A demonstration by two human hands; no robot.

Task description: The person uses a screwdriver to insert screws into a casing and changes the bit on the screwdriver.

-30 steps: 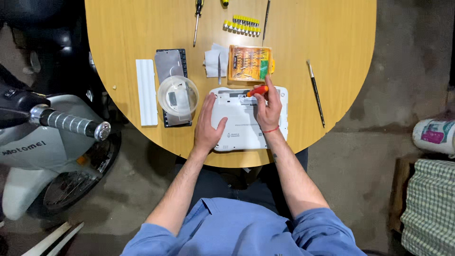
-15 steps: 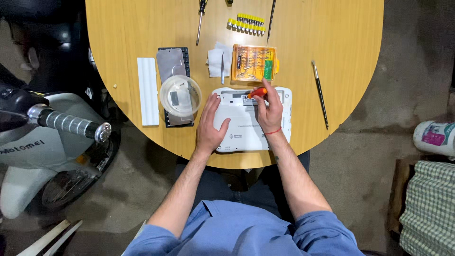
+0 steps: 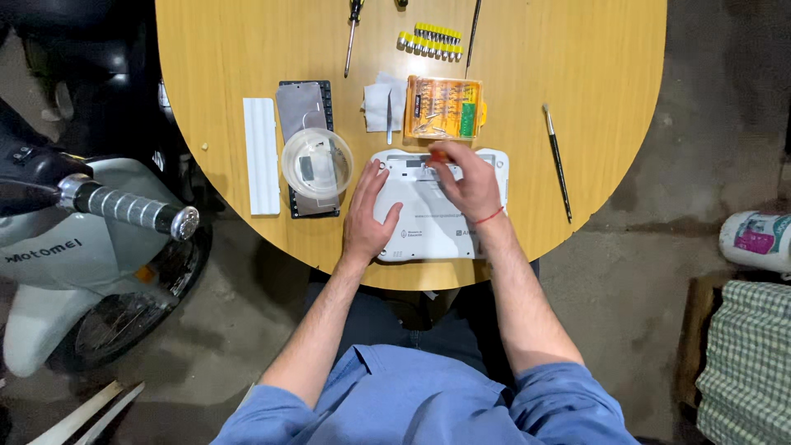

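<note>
A small white laptop [image 3: 428, 231] lies bottom side up near the front edge of the round wooden table [image 3: 577, 74]. My left hand [image 3: 367, 216] rests flat on its left part, fingers spread. My right hand [image 3: 463, 180] is closed around a small screwdriver with an orange-red handle [image 3: 438, 153], held over the laptop's far edge. Just beyond stands an orange case of screwdriver bits [image 3: 444, 108].
A clear plastic bowl [image 3: 317, 161] sits on a dark keyboard panel [image 3: 305, 115], next to a white strip [image 3: 262, 155]. Folded tissue [image 3: 381, 104], tweezers, a row of yellow bits [image 3: 430, 39], screwdrivers and a thin brush [image 3: 557, 161] lie around. A scooter [image 3: 74, 222] stands left.
My right hand with the screwdriver has shifted slightly left along the laptop's far edge. The left hand stays on the laptop.
</note>
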